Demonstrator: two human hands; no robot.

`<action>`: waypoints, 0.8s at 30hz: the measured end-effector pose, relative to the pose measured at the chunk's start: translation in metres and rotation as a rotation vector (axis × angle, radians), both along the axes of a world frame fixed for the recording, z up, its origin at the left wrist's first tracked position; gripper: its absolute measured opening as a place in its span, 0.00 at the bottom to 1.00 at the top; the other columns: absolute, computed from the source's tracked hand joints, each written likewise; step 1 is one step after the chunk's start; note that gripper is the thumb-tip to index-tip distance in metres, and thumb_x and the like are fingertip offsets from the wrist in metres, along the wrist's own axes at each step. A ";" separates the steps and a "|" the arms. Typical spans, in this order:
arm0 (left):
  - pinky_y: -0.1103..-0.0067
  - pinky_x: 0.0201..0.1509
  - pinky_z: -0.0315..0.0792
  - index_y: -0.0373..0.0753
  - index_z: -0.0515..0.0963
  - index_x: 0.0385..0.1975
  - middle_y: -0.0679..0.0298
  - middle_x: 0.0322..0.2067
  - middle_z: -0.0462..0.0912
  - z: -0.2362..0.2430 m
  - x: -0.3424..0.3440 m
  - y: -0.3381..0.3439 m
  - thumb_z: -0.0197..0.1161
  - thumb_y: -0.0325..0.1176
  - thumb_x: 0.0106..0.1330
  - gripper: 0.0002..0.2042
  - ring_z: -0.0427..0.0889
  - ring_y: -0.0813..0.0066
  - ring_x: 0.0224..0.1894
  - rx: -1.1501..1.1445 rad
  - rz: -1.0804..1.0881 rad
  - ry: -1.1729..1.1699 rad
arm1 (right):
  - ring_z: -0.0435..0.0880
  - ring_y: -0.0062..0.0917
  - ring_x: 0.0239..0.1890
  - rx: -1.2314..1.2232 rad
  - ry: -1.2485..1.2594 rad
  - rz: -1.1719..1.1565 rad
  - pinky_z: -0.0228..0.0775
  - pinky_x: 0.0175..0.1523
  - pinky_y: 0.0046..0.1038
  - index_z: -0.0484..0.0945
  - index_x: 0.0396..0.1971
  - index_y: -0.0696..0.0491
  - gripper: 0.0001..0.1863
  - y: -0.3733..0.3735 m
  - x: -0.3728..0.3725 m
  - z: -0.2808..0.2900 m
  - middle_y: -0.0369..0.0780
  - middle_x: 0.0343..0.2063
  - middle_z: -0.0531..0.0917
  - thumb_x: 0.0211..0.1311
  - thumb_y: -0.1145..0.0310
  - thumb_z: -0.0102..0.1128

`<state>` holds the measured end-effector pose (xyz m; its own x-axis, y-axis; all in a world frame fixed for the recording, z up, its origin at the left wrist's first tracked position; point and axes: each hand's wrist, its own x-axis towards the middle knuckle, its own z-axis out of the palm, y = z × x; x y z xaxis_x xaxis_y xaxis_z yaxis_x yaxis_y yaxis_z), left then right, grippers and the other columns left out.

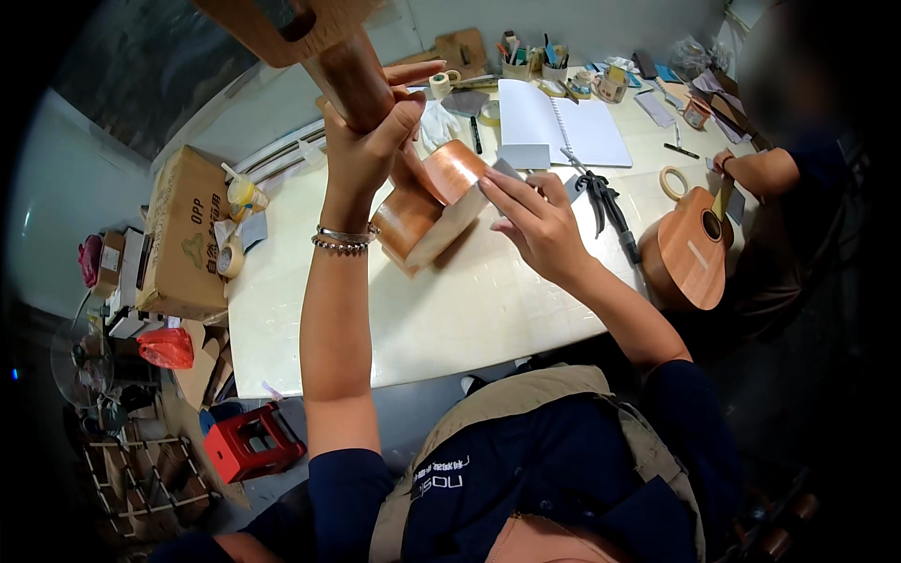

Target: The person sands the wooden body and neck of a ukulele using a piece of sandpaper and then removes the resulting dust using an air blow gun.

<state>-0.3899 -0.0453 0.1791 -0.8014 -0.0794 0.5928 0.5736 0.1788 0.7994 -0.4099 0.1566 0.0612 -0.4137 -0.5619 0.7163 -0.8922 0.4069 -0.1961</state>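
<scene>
A ukulele (409,225) with a reddish-brown, glossy body is tilted on its edge above the white table, its neck and slotted headstock rising to the upper left. My left hand (366,145) wraps round the neck, with one finger stretched out past it. Against the curved side of the body, my right hand (540,225) presses a grey piece of sandpaper (505,169), its fingers laid over the sheet. Part of the body's face is turned away and hidden.
At the right a co-worker's hand (723,161) is by another ukulele (693,249). A black clamp (605,199), an open notebook (593,131), tape rolls and pen cups lie across the table. A cardboard box (183,235) stands left; a red stool (251,446) is below.
</scene>
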 end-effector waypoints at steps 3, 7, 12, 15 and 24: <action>0.89 0.24 0.61 0.24 0.74 0.44 0.67 0.22 0.73 -0.001 -0.004 0.001 0.57 0.24 0.53 0.17 0.66 0.85 0.19 0.032 -0.042 -0.001 | 0.70 0.31 0.40 0.010 0.027 0.027 0.65 0.49 0.29 0.75 0.50 0.52 0.29 -0.024 0.001 -0.006 0.31 0.52 0.74 0.43 0.64 0.66; 0.89 0.23 0.61 0.24 0.74 0.43 0.65 0.24 0.74 -0.005 -0.007 -0.001 0.57 0.24 0.54 0.17 0.67 0.85 0.19 0.050 -0.032 0.008 | 0.69 0.30 0.46 0.038 0.144 -0.020 0.62 0.51 0.32 0.77 0.45 0.55 0.24 -0.052 -0.017 -0.012 0.32 0.53 0.72 0.50 0.56 0.60; 0.89 0.24 0.62 0.24 0.75 0.43 0.64 0.25 0.73 -0.005 -0.004 -0.013 0.56 0.23 0.54 0.16 0.67 0.85 0.19 0.050 -0.029 0.012 | 0.67 0.30 0.48 0.157 0.207 -0.005 0.62 0.52 0.32 0.79 0.43 0.55 0.24 -0.044 -0.004 -0.010 0.33 0.51 0.72 0.50 0.53 0.59; 0.88 0.25 0.65 0.28 0.75 0.36 0.50 0.40 0.79 -0.002 -0.006 -0.008 0.56 0.23 0.54 0.10 0.68 0.85 0.19 0.038 -0.017 0.038 | 0.66 0.32 0.50 0.212 0.126 0.034 0.60 0.53 0.32 0.79 0.40 0.58 0.32 -0.046 -0.013 0.006 0.35 0.50 0.72 0.44 0.45 0.62; 0.86 0.28 0.65 0.27 0.74 0.37 0.50 0.40 0.79 -0.003 -0.004 -0.026 0.56 0.23 0.54 0.11 0.66 0.85 0.20 0.089 -0.019 0.020 | 0.70 0.30 0.39 0.136 0.059 0.117 0.65 0.47 0.27 0.79 0.42 0.51 0.20 0.005 0.005 -0.027 0.30 0.45 0.78 0.44 0.70 0.66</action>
